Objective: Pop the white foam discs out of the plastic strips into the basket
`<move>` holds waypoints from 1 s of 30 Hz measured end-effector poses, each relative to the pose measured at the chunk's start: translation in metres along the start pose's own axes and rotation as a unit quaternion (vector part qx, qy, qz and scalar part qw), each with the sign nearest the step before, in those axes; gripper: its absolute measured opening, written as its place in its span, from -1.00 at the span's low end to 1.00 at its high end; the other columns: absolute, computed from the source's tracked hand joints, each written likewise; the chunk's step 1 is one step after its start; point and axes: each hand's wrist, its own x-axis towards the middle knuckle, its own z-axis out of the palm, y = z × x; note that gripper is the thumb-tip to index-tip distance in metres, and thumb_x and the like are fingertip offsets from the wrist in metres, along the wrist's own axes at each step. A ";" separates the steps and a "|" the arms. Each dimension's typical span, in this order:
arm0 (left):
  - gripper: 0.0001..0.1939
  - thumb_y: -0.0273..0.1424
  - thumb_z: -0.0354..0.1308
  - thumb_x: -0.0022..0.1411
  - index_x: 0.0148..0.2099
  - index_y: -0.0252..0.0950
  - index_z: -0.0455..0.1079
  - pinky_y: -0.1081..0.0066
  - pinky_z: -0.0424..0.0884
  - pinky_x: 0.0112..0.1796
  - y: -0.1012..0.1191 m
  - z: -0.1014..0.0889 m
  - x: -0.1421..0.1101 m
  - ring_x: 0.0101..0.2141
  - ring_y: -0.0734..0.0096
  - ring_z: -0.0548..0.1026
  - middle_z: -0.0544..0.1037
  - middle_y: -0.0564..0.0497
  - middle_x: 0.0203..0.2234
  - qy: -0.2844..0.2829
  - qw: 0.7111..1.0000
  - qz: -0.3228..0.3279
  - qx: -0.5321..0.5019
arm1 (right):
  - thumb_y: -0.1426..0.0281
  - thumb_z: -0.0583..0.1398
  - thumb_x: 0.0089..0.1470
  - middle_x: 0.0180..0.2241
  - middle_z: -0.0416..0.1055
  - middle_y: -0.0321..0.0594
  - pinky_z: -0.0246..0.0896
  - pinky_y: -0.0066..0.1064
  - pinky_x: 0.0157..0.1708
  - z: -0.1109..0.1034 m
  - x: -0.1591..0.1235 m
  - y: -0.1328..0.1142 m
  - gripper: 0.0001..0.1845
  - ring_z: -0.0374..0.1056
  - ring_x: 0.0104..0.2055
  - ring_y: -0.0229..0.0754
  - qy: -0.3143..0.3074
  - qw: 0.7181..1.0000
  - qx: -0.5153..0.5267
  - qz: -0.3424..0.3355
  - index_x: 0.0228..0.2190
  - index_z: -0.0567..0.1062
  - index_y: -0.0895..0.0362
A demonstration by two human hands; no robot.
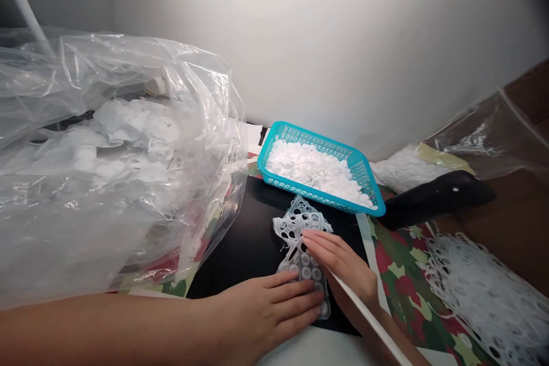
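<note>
Pressing flat on a white perforated plastic sheet [300, 243] w/ both hands, dead centre of frame, on a black mat [240, 257]. L hand [266, 311] reaching across from left edge, palm down, fingers spread and open, tips over lower end of sheet, no pinch, nothing clutched. R hand [338, 260] angled in from bottom right, open too, fingers straight, tips lying across sheet's middle, no closed grip. Sheet lying crumpled: upper part mostly empty round holes, lower part showing discs seated in holes, some of it covered by both hands.

Just above, teal plastic basket [317, 146] heaped w/ white discs [313, 168], top tip of sheet almost at basket's front rim. On left, big clear plastic bag [128, 183] bulging, white pieces inside, blurred by glare + folds, shapes hard to make out. Small white plug-like bit [158, 86] behind the plastic, can't tell what. On right, heap of perforated white webbing [484, 297] on camo-print sheet [407, 280], cut off by frame edge. Black object [437, 197] just beside basket, partly hidden, can't identify. White strip [364, 314] running past R wrist, lower end cut off. Corner of white paper [253, 134] behind basket, nothing readable on it.
</note>
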 end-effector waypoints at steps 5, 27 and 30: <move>-0.18 -0.37 -0.02 0.14 0.37 -0.60 -0.20 0.23 -0.21 0.30 0.000 0.000 0.000 0.32 0.21 -0.17 -0.11 -0.19 0.34 0.003 0.999 -0.003 -0.034 | 0.59 0.05 0.21 -0.05 0.50 -0.14 0.43 -0.24 -0.04 -0.002 0.002 -0.003 -0.58 0.42 0.02 -0.07 0.058 0.998 -0.019 0.025 0.04 0.44 0.08; -0.34 -0.37 -0.14 0.28 0.34 -0.62 -0.08 0.22 -0.22 0.29 0.002 0.006 0.006 0.30 0.08 -0.01 0.08 -0.26 0.29 0.009 1.000 0.005 0.019 | 0.52 0.06 0.27 -0.11 0.54 -0.12 0.35 -0.48 0.04 -0.014 -0.002 0.000 -0.73 0.43 0.01 -0.25 -0.090 0.992 0.066 -0.052 -0.05 0.46 0.21; -0.25 -0.29 -0.06 0.23 0.35 -0.60 -0.12 0.21 -0.28 0.30 -0.001 0.006 0.005 0.30 0.07 0.00 0.10 -0.25 0.28 0.006 1.000 -0.013 0.007 | 0.50 0.02 0.30 -0.02 0.48 -0.03 0.28 -0.42 0.12 -0.010 -0.006 0.005 -0.69 0.35 0.11 -0.22 -0.134 0.987 0.062 -0.068 -0.01 0.44 0.27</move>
